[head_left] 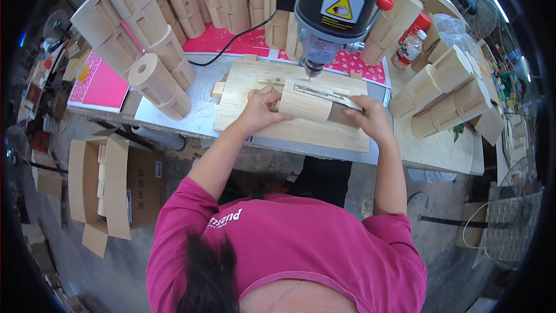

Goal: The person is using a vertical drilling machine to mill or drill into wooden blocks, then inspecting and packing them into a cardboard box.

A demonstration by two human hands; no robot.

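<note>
- Wood piece [305, 106], a curved pale block, lay on its side on the jig board [272, 124], just near of the drill head [330, 6], with a metal strip [324, 94] along its top.
- Block looked stiff, dry and fairly light; bare wood should give good grip, though the rounded face could roll if let go.
- Left hand [262, 110] was on the block's left end, fingers curled together over it and pressing it down.
- Right hand [370, 117] covered the right end, fingers close together, tips by the strip; whether they pinched the strip I could not tell.
- Both ends seemed the safe hold, away from the bit.
- Board rested on a grey table [174, 117].
- Stacks of like blocks [150, 52] stood far left, far and right.
- Open carton [107, 188] sat on the floor, near left.
</note>
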